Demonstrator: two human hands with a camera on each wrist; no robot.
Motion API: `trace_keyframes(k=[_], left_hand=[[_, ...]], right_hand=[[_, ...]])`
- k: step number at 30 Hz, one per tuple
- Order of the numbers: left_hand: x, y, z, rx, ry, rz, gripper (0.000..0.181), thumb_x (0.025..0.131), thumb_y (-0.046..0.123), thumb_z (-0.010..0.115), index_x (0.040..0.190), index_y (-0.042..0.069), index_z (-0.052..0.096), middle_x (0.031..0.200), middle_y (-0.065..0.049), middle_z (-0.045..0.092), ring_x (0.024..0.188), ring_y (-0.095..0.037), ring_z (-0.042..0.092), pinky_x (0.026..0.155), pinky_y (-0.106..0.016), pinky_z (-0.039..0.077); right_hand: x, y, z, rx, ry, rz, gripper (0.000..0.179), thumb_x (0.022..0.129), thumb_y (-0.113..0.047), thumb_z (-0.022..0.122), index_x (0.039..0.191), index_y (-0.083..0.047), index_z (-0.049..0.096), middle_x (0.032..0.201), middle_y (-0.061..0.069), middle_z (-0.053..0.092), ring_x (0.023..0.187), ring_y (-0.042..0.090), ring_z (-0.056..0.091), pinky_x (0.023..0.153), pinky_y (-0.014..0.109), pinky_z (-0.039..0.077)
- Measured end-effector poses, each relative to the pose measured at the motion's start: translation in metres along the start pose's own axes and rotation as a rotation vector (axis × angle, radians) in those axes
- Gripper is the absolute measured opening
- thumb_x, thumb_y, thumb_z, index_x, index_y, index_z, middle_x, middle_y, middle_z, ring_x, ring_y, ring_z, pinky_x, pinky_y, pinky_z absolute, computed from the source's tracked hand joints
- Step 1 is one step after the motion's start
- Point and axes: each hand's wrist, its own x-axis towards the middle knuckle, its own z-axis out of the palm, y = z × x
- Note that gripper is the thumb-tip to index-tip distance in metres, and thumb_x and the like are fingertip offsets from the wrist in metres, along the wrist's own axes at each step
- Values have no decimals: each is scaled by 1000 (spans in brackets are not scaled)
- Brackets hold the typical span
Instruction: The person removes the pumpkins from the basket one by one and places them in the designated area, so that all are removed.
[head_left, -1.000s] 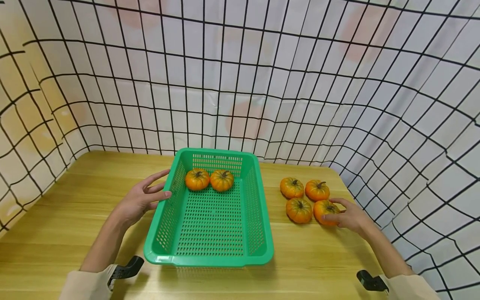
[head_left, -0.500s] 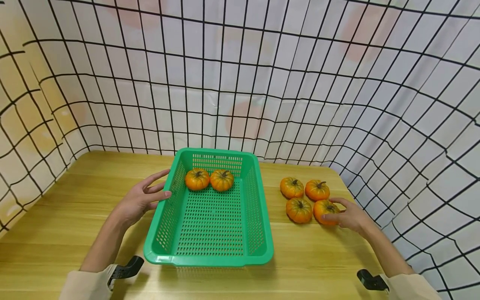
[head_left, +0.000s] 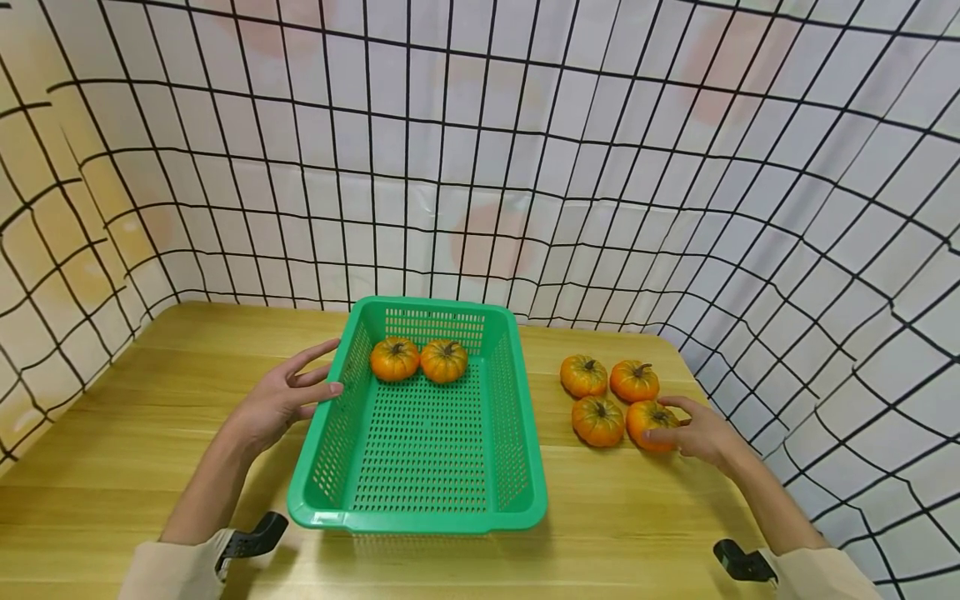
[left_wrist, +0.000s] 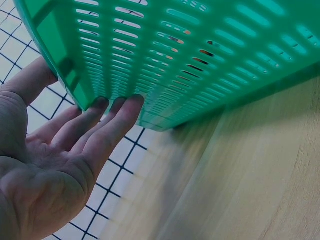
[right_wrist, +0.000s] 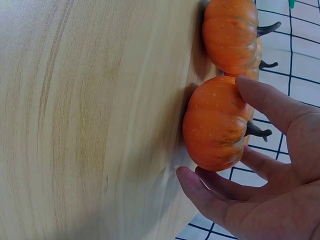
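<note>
A green plastic basket (head_left: 420,450) stands on the table, with two small orange pumpkins side by side at its far end, a left one (head_left: 394,360) and a right one (head_left: 444,362). At the basket's left side, my left hand (head_left: 279,403) has its thumb over the rim and its fingers against the slotted outer wall (left_wrist: 170,60). My right hand (head_left: 701,432) holds the near right pumpkin (right_wrist: 215,125) of a cluster, thumb on one side and fingers on the other. That pumpkin sits on or very close to the table.
Beside the held pumpkin are three others: near left (head_left: 597,421), far left (head_left: 583,376) and far right (head_left: 634,381). A white curtain (head_left: 480,167) with a black grid surrounds the back and sides of the wooden table (head_left: 615,508).
</note>
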Motion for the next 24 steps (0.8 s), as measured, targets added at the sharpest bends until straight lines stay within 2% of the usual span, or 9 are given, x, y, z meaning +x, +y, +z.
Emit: trace_keyframes(k=[12, 24], left_hand=[[0, 0, 0, 5, 0, 2, 77, 98, 8, 66, 163, 17, 24, 163, -27, 26, 123, -2, 59, 91, -36, 59], [0, 0, 0, -2, -3, 1, 77, 98, 7, 65, 163, 17, 24, 163, -27, 26, 123, -5, 61, 91, -37, 60]], right_hand=[[-2, -2, -2, 8, -2, 1, 93, 92, -41, 75, 156, 4, 26, 153, 43, 24, 134, 56, 40, 92, 53, 57], [-4, -18, -18, -143, 68, -11, 99, 90, -52, 72, 158, 0, 24, 149, 45, 32, 134, 59, 37, 98, 67, 46]])
